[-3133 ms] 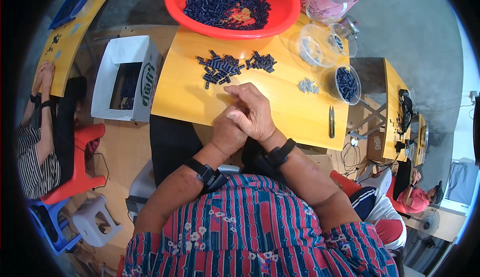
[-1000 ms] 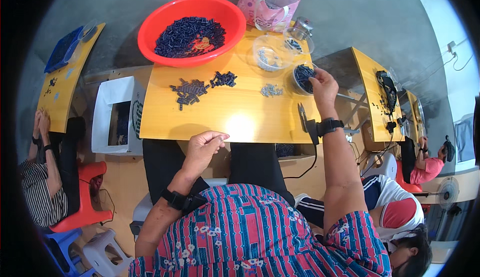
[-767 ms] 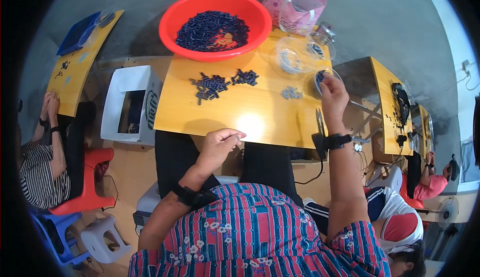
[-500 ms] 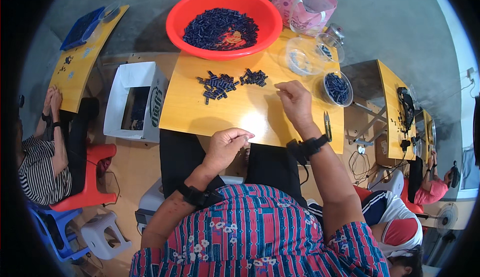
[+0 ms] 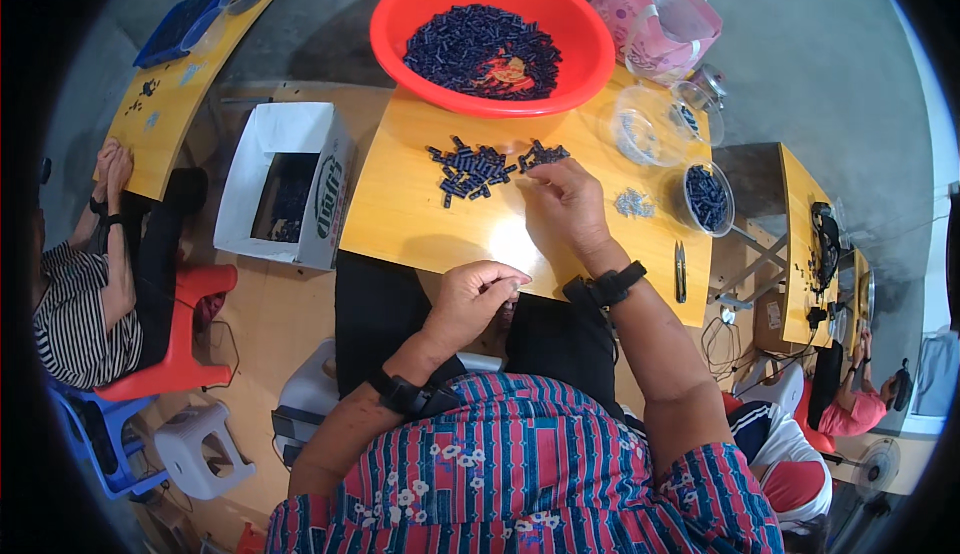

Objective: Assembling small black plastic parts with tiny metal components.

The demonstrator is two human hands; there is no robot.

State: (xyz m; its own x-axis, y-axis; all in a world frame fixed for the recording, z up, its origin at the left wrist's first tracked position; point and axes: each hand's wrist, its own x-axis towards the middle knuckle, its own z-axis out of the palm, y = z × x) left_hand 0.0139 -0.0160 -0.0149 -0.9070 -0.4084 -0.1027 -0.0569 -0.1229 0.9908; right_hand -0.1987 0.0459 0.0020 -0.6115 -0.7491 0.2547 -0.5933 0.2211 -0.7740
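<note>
The right hand (image 5: 576, 204), curled, hold unclear, is at the small dark pile (image 5: 541, 152), just right of the large pile (image 5: 470, 168), where a careless sweep could mix both; the left hand (image 5: 464, 306), half-curled by the near edge of the table (image 5: 400, 222), hides any hold.

I'm in a small workshop: little dark tube-shaped parts (image 5: 470, 170) lie heaped on my yellow wooden table (image 5: 410, 239), and a person in a striped shirt (image 5: 85, 314) sits at another yellow table (image 5: 155, 169).
</note>
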